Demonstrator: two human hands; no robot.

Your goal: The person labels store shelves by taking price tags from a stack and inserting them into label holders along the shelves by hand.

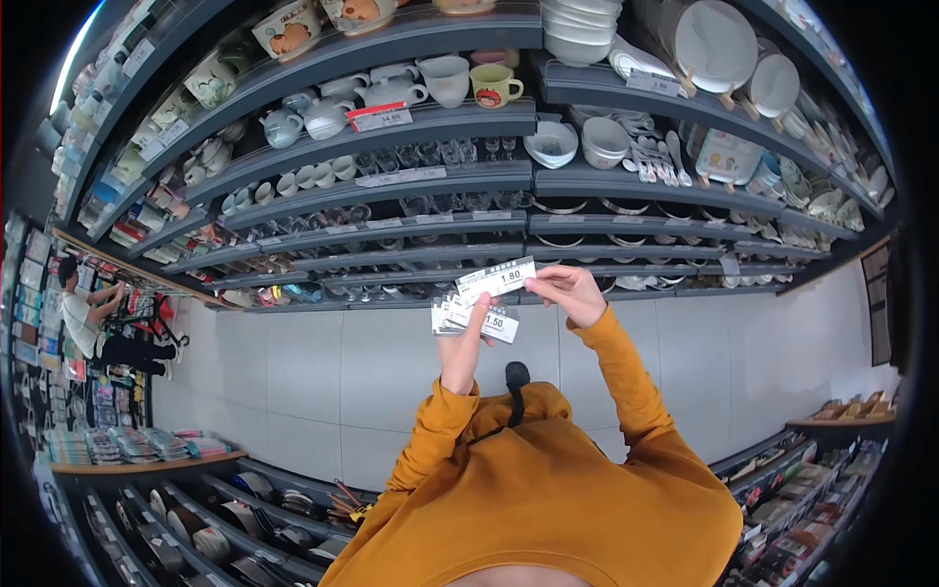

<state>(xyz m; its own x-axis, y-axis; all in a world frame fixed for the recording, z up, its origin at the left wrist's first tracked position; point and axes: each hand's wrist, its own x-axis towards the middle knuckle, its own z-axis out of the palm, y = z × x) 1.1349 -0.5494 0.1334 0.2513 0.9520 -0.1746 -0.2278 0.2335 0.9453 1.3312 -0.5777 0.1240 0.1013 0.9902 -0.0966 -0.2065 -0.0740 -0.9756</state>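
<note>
My left hand point(464, 350) grips a fanned stack of white price labels point(502, 324), its thumb pressed on top. One of these labels reads 1.50. Between the thumb and fingers of my right hand point(572, 292) is the right end of another price label point(496, 278), marked 1.80. That label lies just above the stack, its left end close to my left thumb. Both hands are in front of my body, over the aisle floor. The lower fingers of my left hand are mostly hidden behind the labels.
Ahead, shelves point(479, 181) hold teapots point(326, 116), mugs point(496, 86), glasses, bowls point(605, 143) and plates point(715, 46). A grey tiled floor point(303, 391) lies below. At the left, another person point(93, 313) stands by a cart point(161, 318). Pans point(210, 541) fill racks behind me.
</note>
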